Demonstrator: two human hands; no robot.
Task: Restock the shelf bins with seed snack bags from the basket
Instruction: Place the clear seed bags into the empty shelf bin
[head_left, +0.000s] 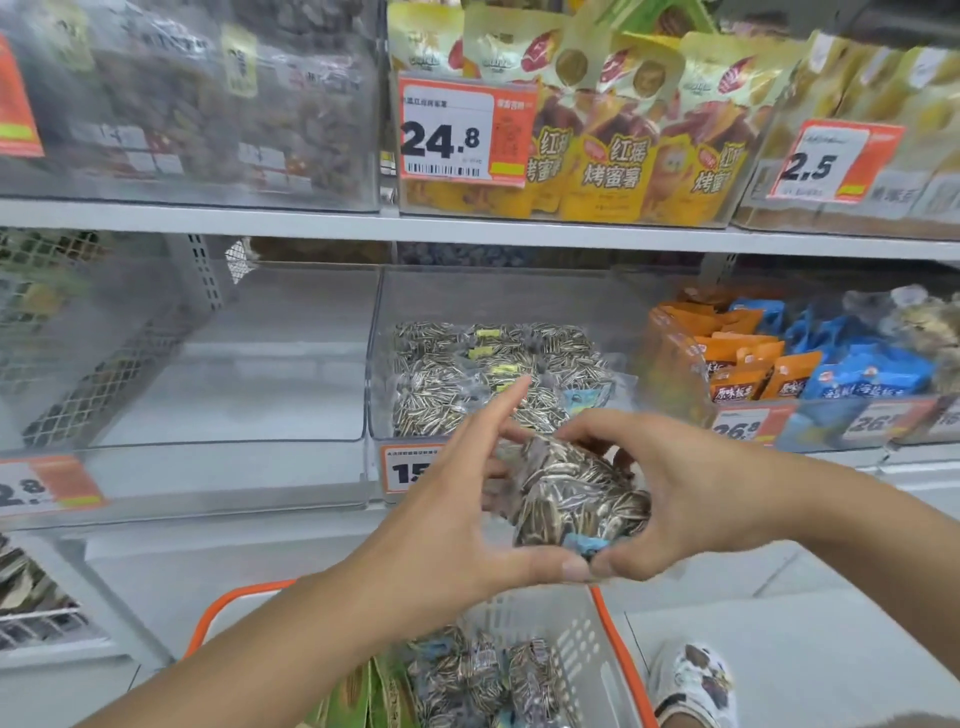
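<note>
At the left, the clear plastic shelf bin (228, 364) holds nothing; a bag dropped there would be in the wrong bin. The left hand (457, 509) supports the transparent bag of striped sunflower seeds (576, 499), its forefinger stretched out and its thumb under the bag. The right hand (691, 499) curls around the same bag, in front of the middle clear bin of seed bags (498, 374). The slippery bag could slide down into the grey basket with orange rim (582, 654) below.
</note>
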